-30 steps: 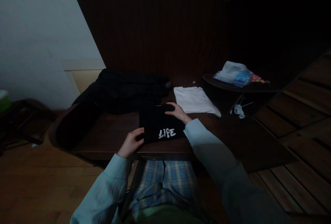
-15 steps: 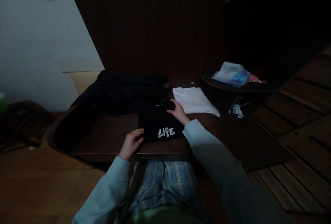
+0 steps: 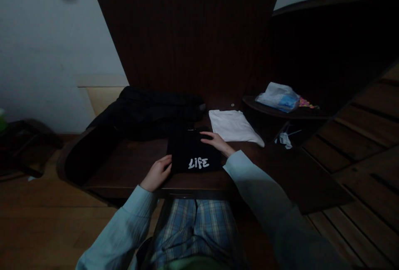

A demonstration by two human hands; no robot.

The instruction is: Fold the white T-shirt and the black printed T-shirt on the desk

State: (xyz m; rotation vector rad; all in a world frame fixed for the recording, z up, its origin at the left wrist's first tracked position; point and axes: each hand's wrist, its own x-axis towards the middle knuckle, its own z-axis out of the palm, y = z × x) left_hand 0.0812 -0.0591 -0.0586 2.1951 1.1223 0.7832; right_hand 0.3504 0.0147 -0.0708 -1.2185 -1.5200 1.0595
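A folded black garment (image 3: 188, 151) with white "LIFE" lettering lies on the dark wooden table (image 3: 131, 166) in front of me. My left hand (image 3: 157, 173) curls over its near left corner, fingers on the cloth edge. My right hand (image 3: 216, 142) lies flat on its far right part, fingers stretched toward the left. A folded white shirt (image 3: 232, 125) lies just beyond and to the right of my right hand.
A heap of dark clothing (image 3: 146, 112) covers the table's back left. A small round side table (image 3: 280, 112) at the right holds a plastic bag (image 3: 277, 95). A dark wooden panel rises behind. Wooden floor surrounds the table.
My right hand has slid from the garment's far right corner to lie flatter on its top. My left hand stays at the near left corner.
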